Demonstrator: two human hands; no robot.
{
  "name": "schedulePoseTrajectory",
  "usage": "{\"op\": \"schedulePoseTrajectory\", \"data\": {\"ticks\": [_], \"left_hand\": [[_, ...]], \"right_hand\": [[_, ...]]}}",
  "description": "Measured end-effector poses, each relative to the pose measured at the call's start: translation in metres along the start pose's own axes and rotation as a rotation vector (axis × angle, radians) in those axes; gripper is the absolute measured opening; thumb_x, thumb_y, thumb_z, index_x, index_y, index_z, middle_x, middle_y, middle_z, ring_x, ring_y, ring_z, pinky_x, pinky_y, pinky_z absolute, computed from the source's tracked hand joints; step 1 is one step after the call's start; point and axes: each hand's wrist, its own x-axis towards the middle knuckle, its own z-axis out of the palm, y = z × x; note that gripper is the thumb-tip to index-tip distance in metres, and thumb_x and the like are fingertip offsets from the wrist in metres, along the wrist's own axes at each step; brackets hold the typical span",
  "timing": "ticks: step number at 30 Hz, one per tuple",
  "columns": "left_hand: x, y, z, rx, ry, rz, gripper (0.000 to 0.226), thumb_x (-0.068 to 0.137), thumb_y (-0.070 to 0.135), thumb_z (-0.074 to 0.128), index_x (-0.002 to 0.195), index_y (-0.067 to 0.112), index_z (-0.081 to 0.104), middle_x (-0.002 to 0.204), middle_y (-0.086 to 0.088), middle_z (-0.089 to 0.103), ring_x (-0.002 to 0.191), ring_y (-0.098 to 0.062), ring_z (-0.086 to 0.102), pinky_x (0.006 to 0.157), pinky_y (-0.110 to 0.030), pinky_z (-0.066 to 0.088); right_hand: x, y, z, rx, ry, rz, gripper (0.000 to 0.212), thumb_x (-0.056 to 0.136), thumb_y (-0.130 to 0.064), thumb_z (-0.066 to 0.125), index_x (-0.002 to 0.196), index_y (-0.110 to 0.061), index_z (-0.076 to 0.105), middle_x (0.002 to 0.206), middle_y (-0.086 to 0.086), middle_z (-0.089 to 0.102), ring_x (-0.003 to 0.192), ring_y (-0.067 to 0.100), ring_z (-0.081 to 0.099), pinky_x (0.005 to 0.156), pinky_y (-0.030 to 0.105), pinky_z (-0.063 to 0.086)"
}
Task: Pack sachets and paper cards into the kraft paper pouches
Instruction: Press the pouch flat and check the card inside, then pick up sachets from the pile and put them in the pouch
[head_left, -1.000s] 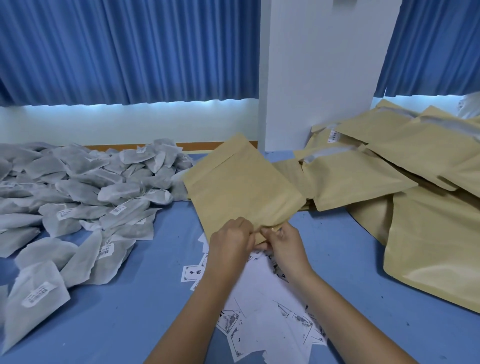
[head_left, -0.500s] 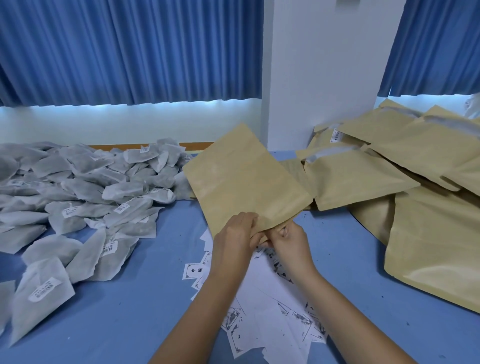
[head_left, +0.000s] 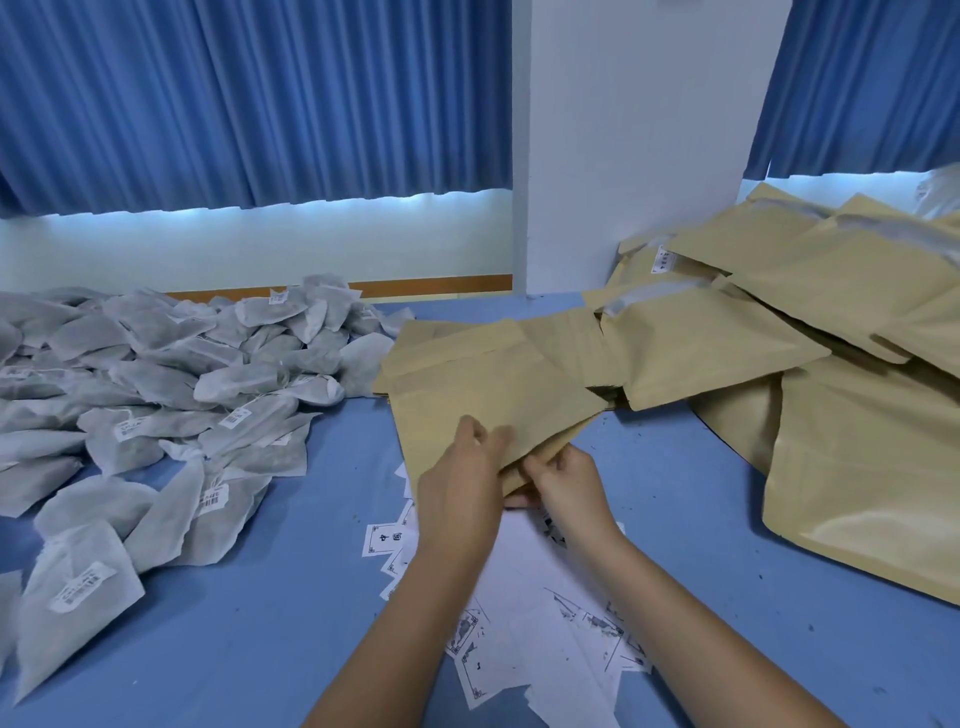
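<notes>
A flat kraft paper pouch (head_left: 483, 395) lies tilted low over the blue table, its near edge held by both hands. My left hand (head_left: 460, 493) grips that edge from the left, thumb on top. My right hand (head_left: 569, 483) pinches the same edge from the right, with fingers curled under it. White paper cards (head_left: 540, 613) with black print lie scattered under my forearms. Grey-white sachets (head_left: 156, 395) with barcode labels are heaped at the left.
A large pile of kraft pouches (head_left: 831, 332) fills the right side, reaching the table's far edge. The blue table (head_left: 249, 623) shows bare between sachets and cards. A white pillar (head_left: 634, 145) and blue curtains stand behind.
The pouch has dropped from a raised, upright tilt to lying nearly flat over the table. Both hands kept their hold on its near edge.
</notes>
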Motion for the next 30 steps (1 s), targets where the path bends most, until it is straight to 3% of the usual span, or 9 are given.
{"op": "schedulePoseTrajectory", "data": {"ticks": [5,10,13,16,21,23,25,28,30], "left_hand": [[0.0,0.006,-0.008,-0.082,0.191,0.233,0.056,0.057,-0.015,0.069,0.105,0.015,0.073,0.109,-0.008,0.066,0.075,-0.028,0.065,0.057,-0.03,0.051],[0.005,-0.012,-0.021,-0.154,0.578,0.266,0.051,0.043,-0.029,0.061,0.076,0.006,0.077,0.094,-0.007,0.074,0.068,-0.026,0.066,0.058,-0.028,0.052],[0.006,-0.02,-0.029,-0.204,0.585,0.326,0.05,0.046,-0.033,0.06,0.076,0.004,0.076,0.093,-0.008,0.073,0.071,-0.026,0.066,0.065,-0.027,0.048],[0.01,-0.033,-0.037,-0.273,0.542,0.352,0.051,0.057,-0.031,0.055,0.091,0.001,0.075,0.103,-0.011,0.071,0.089,-0.027,0.067,0.081,-0.022,0.046],[0.006,-0.055,-0.045,-0.427,0.36,0.235,0.035,0.092,0.01,0.043,0.12,0.01,0.065,0.126,-0.001,0.059,0.112,-0.012,0.056,0.09,-0.024,0.046],[0.005,-0.074,-0.05,-0.356,0.387,0.091,0.042,0.099,0.032,0.031,0.124,0.016,0.061,0.124,0.001,0.059,0.115,-0.015,0.053,0.1,-0.03,0.039],[0.009,-0.109,-0.052,0.103,0.436,-0.3,0.049,0.096,0.046,0.03,0.132,0.021,0.051,0.133,-0.008,0.053,0.125,-0.029,0.044,0.11,-0.052,0.023],[0.001,-0.154,-0.062,0.349,0.003,-0.981,0.074,0.091,0.057,0.043,0.152,0.025,0.014,0.154,-0.028,0.01,0.141,-0.049,0.005,0.111,-0.062,0.001],[-0.006,-0.174,-0.056,0.352,-0.112,-1.051,0.079,0.092,0.058,0.041,0.152,0.025,0.002,0.151,-0.033,0.012,0.139,-0.047,0.011,0.113,-0.054,0.01]], "right_hand": [[0.005,0.004,-0.004,0.135,-0.02,0.12,0.023,0.088,-0.008,0.046,0.078,-0.003,0.066,0.062,0.024,0.065,0.046,0.027,0.058,0.05,0.033,0.042],[0.011,0.009,-0.014,0.027,0.011,0.064,0.051,0.089,0.006,0.025,0.112,-0.023,0.06,0.052,0.019,0.057,0.039,0.024,0.047,0.038,0.026,0.035],[0.013,0.0,-0.009,0.046,-0.038,0.024,0.06,0.088,0.008,0.025,0.121,-0.03,0.058,0.049,0.017,0.052,0.036,0.02,0.042,0.036,0.023,0.033],[0.018,-0.019,0.001,0.158,-0.023,0.015,0.052,0.088,0.006,0.025,0.106,-0.024,0.063,0.045,0.006,0.048,0.037,0.015,0.037,0.038,0.022,0.028],[0.026,-0.042,0.044,0.272,0.032,0.058,0.035,0.079,0.012,0.021,0.076,-0.008,0.05,0.049,0.005,0.043,0.036,0.011,0.037,0.043,0.024,0.028],[0.028,-0.043,0.062,0.323,0.052,0.086,0.038,0.079,0.014,0.019,0.077,-0.008,0.049,0.054,0.006,0.043,0.038,0.011,0.037,0.039,0.022,0.027],[0.03,-0.043,0.074,0.374,0.07,0.104,0.038,0.081,0.014,0.02,0.081,-0.008,0.051,0.058,0.006,0.043,0.041,0.013,0.037,0.037,0.021,0.026],[0.034,-0.041,0.084,0.502,0.101,0.138,0.035,0.085,0.015,0.025,0.077,-0.007,0.051,0.062,0.007,0.044,0.045,0.015,0.036,0.035,0.018,0.027],[0.035,-0.038,0.087,0.571,0.111,0.148,0.035,0.086,0.016,0.027,0.078,-0.007,0.052,0.064,0.007,0.045,0.046,0.015,0.036,0.035,0.017,0.028]]}}
